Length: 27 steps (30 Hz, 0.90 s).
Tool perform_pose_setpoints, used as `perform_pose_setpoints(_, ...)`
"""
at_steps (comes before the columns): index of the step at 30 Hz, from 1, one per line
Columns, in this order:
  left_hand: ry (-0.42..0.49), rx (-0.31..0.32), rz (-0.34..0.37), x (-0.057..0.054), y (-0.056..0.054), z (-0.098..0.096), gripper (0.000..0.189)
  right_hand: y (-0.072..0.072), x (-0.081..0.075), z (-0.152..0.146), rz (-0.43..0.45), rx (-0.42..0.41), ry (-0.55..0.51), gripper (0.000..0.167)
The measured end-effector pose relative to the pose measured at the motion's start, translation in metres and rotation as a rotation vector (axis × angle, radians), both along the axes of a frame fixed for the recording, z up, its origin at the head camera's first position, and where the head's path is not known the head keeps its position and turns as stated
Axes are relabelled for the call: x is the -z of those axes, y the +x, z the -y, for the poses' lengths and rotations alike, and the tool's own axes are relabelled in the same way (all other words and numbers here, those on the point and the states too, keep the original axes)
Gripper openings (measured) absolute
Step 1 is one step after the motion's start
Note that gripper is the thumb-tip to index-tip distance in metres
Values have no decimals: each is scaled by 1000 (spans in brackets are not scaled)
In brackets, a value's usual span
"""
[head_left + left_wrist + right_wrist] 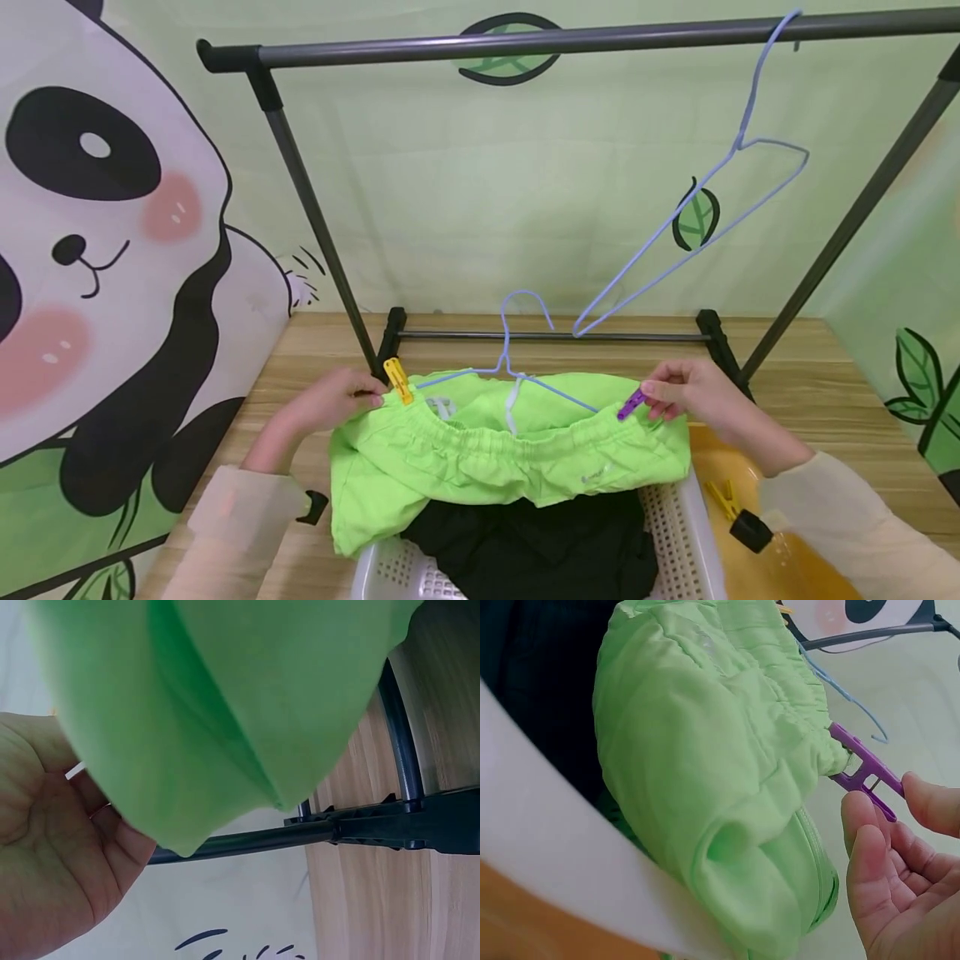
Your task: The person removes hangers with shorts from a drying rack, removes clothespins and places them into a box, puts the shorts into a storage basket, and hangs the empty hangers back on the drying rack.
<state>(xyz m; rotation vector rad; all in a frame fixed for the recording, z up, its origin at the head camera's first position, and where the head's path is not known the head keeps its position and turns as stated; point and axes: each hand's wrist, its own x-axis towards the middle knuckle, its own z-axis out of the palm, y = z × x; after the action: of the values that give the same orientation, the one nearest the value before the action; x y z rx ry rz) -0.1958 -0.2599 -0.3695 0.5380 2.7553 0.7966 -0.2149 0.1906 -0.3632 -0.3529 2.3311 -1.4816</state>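
On green shorts [517, 462], the right hand [682, 390] pinches a clothespin [632, 405] (purple).

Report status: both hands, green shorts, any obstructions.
Left hand holds green shorts; right hand pinches purple clip at waistband. Lower hanger inside waistband, yellow clip near left hand. Nothing visibly blocking either hand.

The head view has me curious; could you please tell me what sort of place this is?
Most likely an indoor spot for hanging laundry: a dark clothes rack stands on a wood-grain surface, a white basket holds black cloth, and a lime-green garment has a blue hanger at its waist.
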Motion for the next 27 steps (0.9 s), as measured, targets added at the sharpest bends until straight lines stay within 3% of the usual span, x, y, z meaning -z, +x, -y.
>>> perform_pose_setpoints(9, 20, 8, -20, 3, -1, 1, 17, -1, 0, -10, -35, 41, -37, 32)
perform_pose_setpoints(16, -9, 9, -23, 1, 0, 0, 18, -2, -4, -26, -44, 72, -46, 22)
perform_pose_setpoints(21, -20, 2, -30, 0, 1, -1, 18, -1, -3, -36, 3, 55, -92, 11)
perform_pose_setpoints(27, -20, 10, -33, 2, 1, 0, 18, -1, 2, -49, 98, 3, -156, 13)
